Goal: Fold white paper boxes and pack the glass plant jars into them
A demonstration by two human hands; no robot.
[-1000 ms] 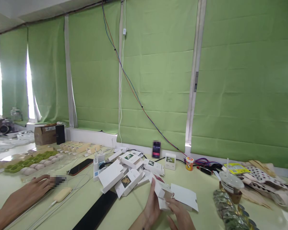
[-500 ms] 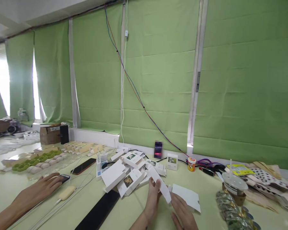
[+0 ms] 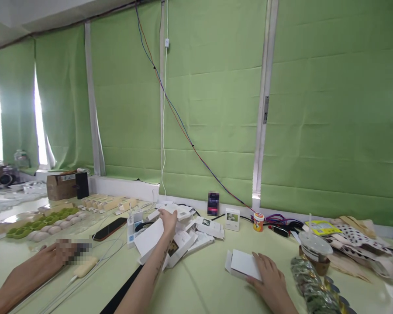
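My left hand reaches over a pile of white boxes with small pictures, its fingers on or just above a box near the top; contact is unclear. Part of a large plain white box lies below and left of it. My right hand rests on the table with its fingers spread against the right side of a small flat white box, whose end flap stands out at the left. A white box with a picture stands upright near the wall.
Another person's hand lies at the left beside a yellow device, cables and a phone. An egg tray sits farther back. At the right are a lidded cup, wrapped packets and an orange tub.
My left hand has moved left and forward, from the white box between my hands to the pile. That box now lies flat beside my right hand, which has shifted right. The view has turned slightly.
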